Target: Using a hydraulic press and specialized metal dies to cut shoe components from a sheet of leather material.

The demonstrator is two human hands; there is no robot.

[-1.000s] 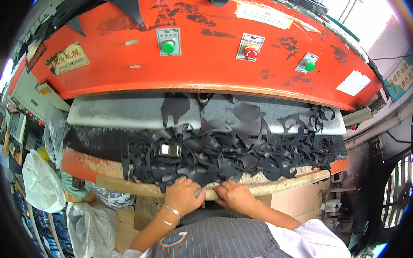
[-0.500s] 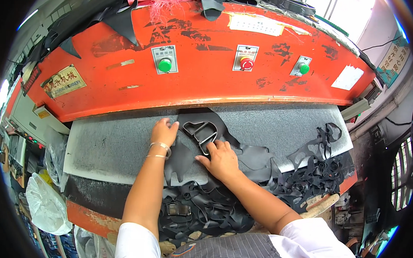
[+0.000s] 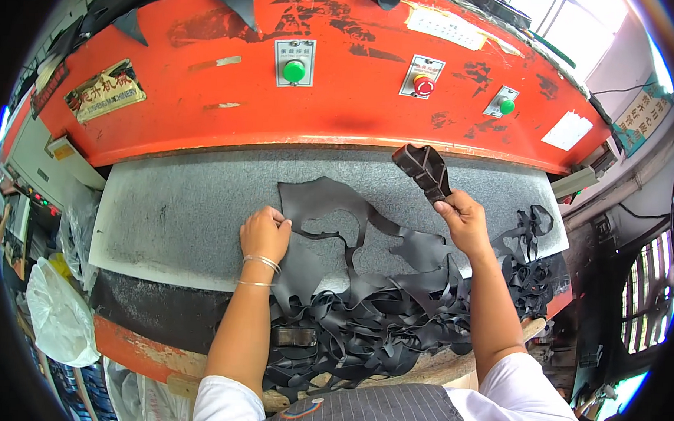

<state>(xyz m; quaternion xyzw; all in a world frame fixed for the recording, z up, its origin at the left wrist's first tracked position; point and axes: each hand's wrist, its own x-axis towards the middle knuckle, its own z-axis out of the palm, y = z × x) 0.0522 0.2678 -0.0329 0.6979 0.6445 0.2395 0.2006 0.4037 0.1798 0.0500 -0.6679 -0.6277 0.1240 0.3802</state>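
Observation:
Up on the right, my right hand point(image 3: 466, 222) is wrapped round a metal cutting die point(image 3: 423, 169), a dark steel frame with a cross bar, raised above the pale grey cutting board point(image 3: 181, 205). My left hand point(image 3: 264, 236) is at the left edge of a black leather sheet point(image 3: 319, 200), its fingers curled in and the thumb against that edge. A die-shaped opening shows in the middle of the sheet, with the board visible through it. My left fingertips are partly hidden.
An orange press beam point(image 3: 355, 122) spans the back, carrying two green buttons and a red knob point(image 3: 424, 85). Tangled black leather scraps point(image 3: 377, 323) cover the front edge. Among them lies a small dark rectangular block point(image 3: 294, 337). A white plastic bag point(image 3: 62, 312) hangs at left.
My right hand has lifted the die off the leather and carried it up to the right, uncovering the opening. My left hand has shifted slightly down at the sheet's edge. The view has also shifted.

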